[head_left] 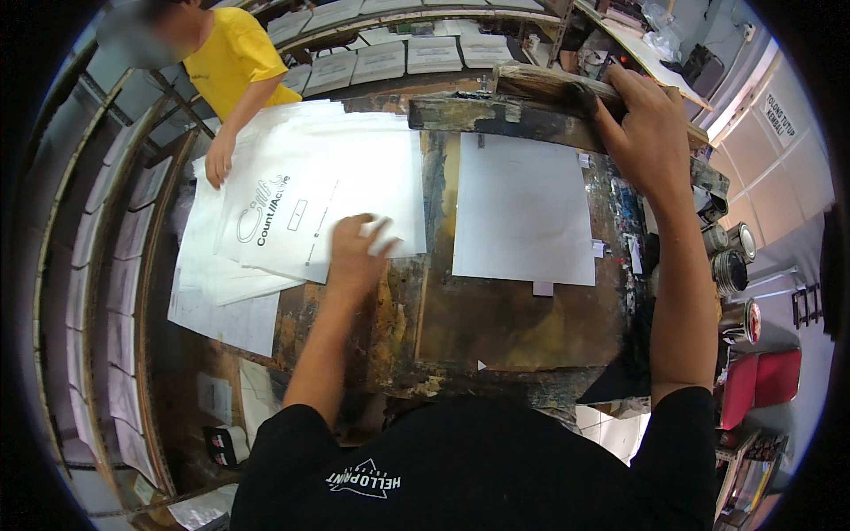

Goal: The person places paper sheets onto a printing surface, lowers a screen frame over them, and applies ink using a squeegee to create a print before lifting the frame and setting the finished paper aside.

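My right hand (pixel 651 124) grips a raised, ink-stained wooden screen frame (pixel 505 118) at the far side of the table. A wooden bar (pixel 540 81), perhaps a squeegee handle, lies along the frame by my thumb. Beneath the frame's edge a plain white sheet (pixel 522 212) lies flat on the table. My left hand (pixel 359 252), slightly blurred, hovers with fingers apart at the near edge of a pile of white printed sheets (pixel 363 168). Nothing shows in it. Black lettering and a small outlined box mark the top sheet.
At the far left, a person in a yellow shirt (pixel 237 57) has a hand (pixel 220 159) at the pile. Racks of white stacks (pixel 128 336) stand left, with more stacks (pixel 434 55) behind. Paint cans (pixel 730 270) and a red chair (pixel 761 385) are at the right.
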The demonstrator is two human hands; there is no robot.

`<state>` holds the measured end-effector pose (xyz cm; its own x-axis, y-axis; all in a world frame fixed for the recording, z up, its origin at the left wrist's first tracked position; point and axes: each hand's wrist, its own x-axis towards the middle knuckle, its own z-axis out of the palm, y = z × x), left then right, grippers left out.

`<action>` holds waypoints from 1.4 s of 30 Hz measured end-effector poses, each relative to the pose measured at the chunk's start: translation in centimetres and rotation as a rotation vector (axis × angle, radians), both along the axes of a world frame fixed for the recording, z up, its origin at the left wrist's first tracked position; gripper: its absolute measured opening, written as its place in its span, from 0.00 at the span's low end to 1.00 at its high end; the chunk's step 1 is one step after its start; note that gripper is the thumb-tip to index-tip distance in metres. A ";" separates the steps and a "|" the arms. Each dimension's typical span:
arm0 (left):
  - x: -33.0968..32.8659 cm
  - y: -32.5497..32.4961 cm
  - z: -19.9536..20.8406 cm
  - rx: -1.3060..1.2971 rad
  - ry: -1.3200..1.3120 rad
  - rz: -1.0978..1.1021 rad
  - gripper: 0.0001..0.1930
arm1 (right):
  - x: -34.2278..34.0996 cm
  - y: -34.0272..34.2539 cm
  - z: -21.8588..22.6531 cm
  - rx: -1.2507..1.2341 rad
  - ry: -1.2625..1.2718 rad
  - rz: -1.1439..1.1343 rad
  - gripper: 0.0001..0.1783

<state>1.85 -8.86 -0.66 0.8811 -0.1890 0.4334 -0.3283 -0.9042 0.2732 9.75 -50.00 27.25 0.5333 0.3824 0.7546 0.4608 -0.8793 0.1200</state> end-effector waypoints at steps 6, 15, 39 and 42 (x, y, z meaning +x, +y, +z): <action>-1.1 -9.5 -1.5 0.208 0.270 -0.085 0.61 | -0.6 -0.1 -0.2 -0.030 0.090 -0.005 0.22; -0.1 -28.4 -0.8 0.140 0.318 -0.365 0.63 | 0.6 0.2 2.2 -0.050 0.107 -0.055 0.38; 1.4 -18.5 11.9 -1.473 0.212 -0.126 0.61 | -0.5 -0.6 0.8 -0.057 0.214 -0.001 0.27; -1.8 -12.4 13.9 -1.499 0.258 -0.312 0.66 | -1.7 -1.8 -3.1 -0.165 0.478 0.102 0.28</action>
<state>0.06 -21.25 13.21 0.9686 0.0797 0.2354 -0.2485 0.3313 0.9102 8.10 -51.83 24.18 0.7575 0.5437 0.3614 0.5805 -0.8142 0.0082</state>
